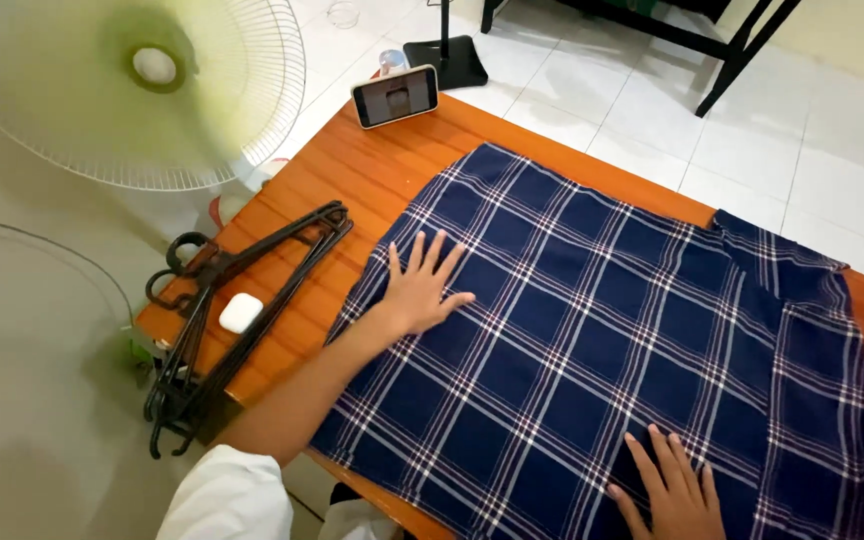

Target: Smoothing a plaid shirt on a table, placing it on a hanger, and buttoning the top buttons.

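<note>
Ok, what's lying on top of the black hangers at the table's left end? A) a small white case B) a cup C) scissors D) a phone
A: a small white case rests on the black hangers; the phone stands propped at the table's far edge.

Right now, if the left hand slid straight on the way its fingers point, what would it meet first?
Probably only more plaid cloth, then bare table; the phone stands further along, roughly in that line from the left hand.

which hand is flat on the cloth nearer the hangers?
The left hand, spread flat on the plaid cloth near its edge by the black hangers; the right hand lies near the front edge.
</note>
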